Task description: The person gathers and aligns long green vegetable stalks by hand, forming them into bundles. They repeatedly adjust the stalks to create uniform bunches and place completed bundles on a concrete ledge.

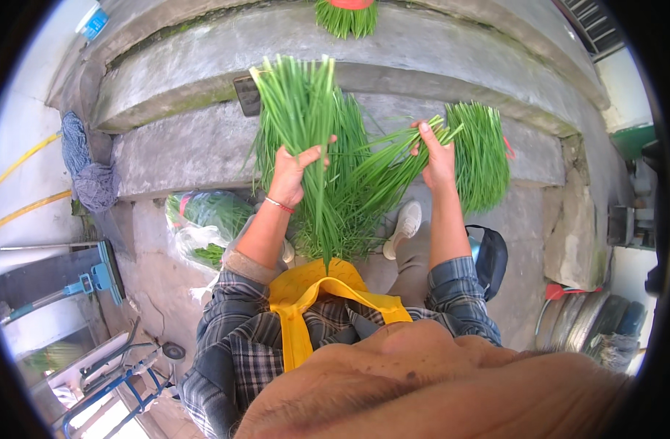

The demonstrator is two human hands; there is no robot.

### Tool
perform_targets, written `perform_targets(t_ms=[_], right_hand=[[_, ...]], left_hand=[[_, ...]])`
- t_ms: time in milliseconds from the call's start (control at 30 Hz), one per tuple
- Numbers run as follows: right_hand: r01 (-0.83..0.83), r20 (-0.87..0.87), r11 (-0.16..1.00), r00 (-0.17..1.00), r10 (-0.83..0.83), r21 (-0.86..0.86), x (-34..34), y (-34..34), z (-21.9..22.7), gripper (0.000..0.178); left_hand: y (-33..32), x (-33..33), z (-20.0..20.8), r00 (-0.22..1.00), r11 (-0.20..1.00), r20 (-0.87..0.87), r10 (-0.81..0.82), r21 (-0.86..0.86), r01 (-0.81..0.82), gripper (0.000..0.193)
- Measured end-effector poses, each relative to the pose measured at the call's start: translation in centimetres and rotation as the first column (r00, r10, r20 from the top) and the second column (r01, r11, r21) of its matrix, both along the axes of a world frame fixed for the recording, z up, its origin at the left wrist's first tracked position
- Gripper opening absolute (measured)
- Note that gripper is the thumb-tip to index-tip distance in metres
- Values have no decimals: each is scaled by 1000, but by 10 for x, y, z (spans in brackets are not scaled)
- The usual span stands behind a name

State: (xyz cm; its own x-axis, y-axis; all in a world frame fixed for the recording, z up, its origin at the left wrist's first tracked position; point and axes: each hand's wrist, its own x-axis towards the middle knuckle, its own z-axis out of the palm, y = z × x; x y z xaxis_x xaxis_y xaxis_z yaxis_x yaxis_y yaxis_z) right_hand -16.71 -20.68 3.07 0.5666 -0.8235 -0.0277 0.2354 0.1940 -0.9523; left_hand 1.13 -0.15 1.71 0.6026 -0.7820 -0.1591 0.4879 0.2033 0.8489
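My left hand [295,174] is closed around a thick bunch of garlic chives [297,102]. Their pale cut ends point up and away from me, while the green leaves hang toward my lap. Fingers and thumb of my right hand [437,155] grip a thinner bunch of chives [385,162], its pale ends at the upper right and its leaves trailing down to the left. Between my arms lies a loose heap of chives [333,227], partly hidden by the held bunches. Just beyond my right wrist rests a large chive bundle [475,157] with a red band at its side.
Concrete steps [181,150] rise ahead, with another red-banded chive bundle [347,20] higher up. A clear plastic bag of greens [211,212] sits left of my legs. A dark bag [490,260] is by my right leg. Mops [93,179] and a folded blue-framed cart [123,388] stand left.
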Motion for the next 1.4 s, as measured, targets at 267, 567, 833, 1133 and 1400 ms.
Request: perform_targets(t_ms=[267,567,833,1133,1400], right_hand=[[-398,-273,906,896,351,-144,8,28,-5,25],[-539,-646,744,739,192,-396,-8,6,-3,30],[-521,-518,803,790,327,-289,9,42,1,23],[-616,-681,658,702,209,-434,-5,25,-4,28],[-121,-272,971,960,61,-208,-10,-14,-15,21]], left_hand=[[-9,-31,-18,982,977,-2,-187,103,186,30],[5,-7,-10,976,971,43,-215,113,210,24],[-7,-31,-17,981,974,-17,-195,114,196,27],[-3,-23,-12,970,968,78,-230,121,220,26],[-4,-30,-8,962,963,120,-245,142,228,19]])
